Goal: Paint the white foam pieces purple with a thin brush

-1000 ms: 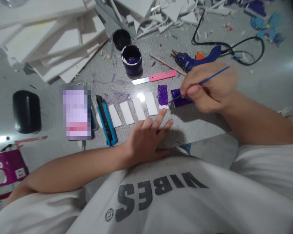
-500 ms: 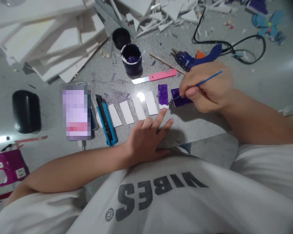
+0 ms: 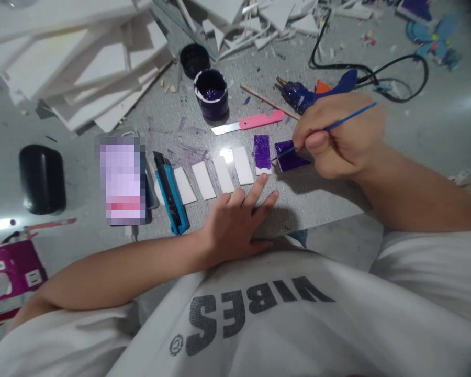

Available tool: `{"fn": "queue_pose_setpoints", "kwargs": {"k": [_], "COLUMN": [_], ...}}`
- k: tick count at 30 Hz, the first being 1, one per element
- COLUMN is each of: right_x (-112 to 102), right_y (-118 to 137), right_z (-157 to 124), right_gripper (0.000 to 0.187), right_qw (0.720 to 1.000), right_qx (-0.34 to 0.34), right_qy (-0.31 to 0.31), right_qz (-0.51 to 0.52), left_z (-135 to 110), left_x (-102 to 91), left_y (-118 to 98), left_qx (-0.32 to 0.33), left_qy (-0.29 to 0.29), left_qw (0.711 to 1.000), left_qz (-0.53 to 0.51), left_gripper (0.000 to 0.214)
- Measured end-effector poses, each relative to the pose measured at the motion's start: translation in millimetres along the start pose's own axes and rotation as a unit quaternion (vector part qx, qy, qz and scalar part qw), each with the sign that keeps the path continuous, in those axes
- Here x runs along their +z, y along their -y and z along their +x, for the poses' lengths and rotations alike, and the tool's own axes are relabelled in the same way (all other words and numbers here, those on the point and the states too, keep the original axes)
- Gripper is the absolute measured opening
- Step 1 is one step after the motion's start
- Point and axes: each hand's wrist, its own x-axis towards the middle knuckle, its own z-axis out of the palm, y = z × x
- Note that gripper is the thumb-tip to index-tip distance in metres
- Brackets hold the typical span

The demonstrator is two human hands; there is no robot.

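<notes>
My right hand (image 3: 337, 136) pinches a thin blue paintbrush (image 3: 351, 116), its dark tip at the right edge of a small foam board strip (image 3: 262, 152). Purple paint covers that strip except for a white band at its near end. My left hand (image 3: 239, 220) lies flat with fingers spread, one fingertip touching the strip's white end. Partly under my right hand's shadow is a second purple-painted piece (image 3: 290, 157). Several white strips (image 3: 243, 165) lie in a row to the left. An open jar of purple paint (image 3: 212, 97) stands beyond them.
A pink-handled knife (image 3: 261, 121), a wooden stick (image 3: 267, 99) and a blue glue gun (image 3: 302, 94) with a looping cord lie beyond my hands. Leftward are a blue box cutter (image 3: 170, 193), a phone (image 3: 123, 180) and a black mouse (image 3: 42, 179). White board offcuts (image 3: 82, 63) pile up at the back.
My right hand has shifted slightly right, and the brush leans lower, its tip moving a little up along the strip's edge. My left hand has stayed in place.
</notes>
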Motion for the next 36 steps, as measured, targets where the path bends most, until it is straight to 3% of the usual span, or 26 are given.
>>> {"fn": "queue_pose_setpoints", "kwargs": {"k": [4,9,14,17,22,29,36], "right_x": [-2.1,-1.6,-0.9,0.9,3.1,2.8,2.7], "right_y": [1.9,-2.8,-1.4,3.1,4.9,4.0,4.5], "right_z": [3.6,1.7,-0.2,1.3,-0.3,-0.3,0.8], "right_gripper": [0.058,0.047,0.047,0.039,0.034,0.035,0.026], "right_qw": [1.0,0.997,0.997,0.996,0.998,0.998,0.996], "right_qx": [-0.009,-0.07,-0.048,-0.075,-0.061,-0.054,-0.088], "right_qy": [0.008,-0.01,-0.028,-0.043,0.02,-0.002,-0.002], "right_qz": [-0.012,-0.032,-0.059,-0.022,-0.023,-0.032,-0.022], "left_z": [0.0,1.1,1.7,1.9,2.3,2.5,1.4], "left_x": [0.8,-5.5,-12.9,-17.0,-15.6,-16.4,-16.2], "left_y": [-0.4,0.4,1.3,1.4,0.3,0.6,1.8], "left_qx": [0.003,0.009,0.008,0.008,0.002,0.003,0.008], "left_qy": [0.0,0.016,0.023,0.04,0.038,0.037,0.029], "left_qw": [1.0,1.0,1.0,0.999,0.999,0.999,0.999], "left_qz": [0.003,-0.001,-0.008,-0.014,-0.015,-0.02,-0.023], "left_gripper": [0.119,0.117,0.117,0.115,0.115,0.114,0.115]}}
